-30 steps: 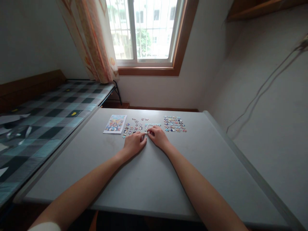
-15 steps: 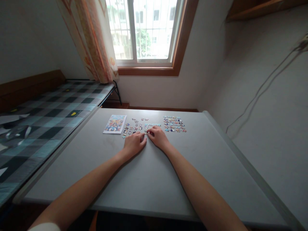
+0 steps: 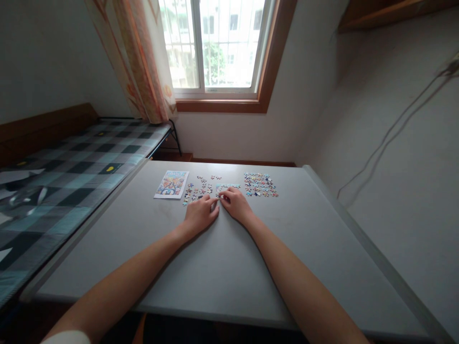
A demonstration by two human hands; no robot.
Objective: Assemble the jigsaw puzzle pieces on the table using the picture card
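Observation:
My left hand (image 3: 201, 212) rests on the table with fingers curled, its fingertips at a small jigsaw puzzle piece (image 3: 218, 197). My right hand (image 3: 234, 203) meets it from the other side, thumb and forefinger pinched at the same spot. The fingers hide most of that piece. Just beyond them lies a partly joined strip of puzzle (image 3: 228, 185), pale blue along its top, partly covered by my right hand. Loose puzzle pieces (image 3: 203, 181) are scattered past my left hand. A larger group of loose pieces (image 3: 260, 185) lies to the right of my right hand.
A colourful printed picture sheet (image 3: 172, 184) lies on the grey-white table (image 3: 229, 267), left of the pieces. A bed with a checked cover (image 3: 82, 177) runs along the left side. The window (image 3: 215, 48) is ahead, and a cable (image 3: 385, 134) hangs on the right wall.
My fingertips have shifted very slightly at the piece, which is now more covered. Arms, loose pieces and picture sheet stay where they were.

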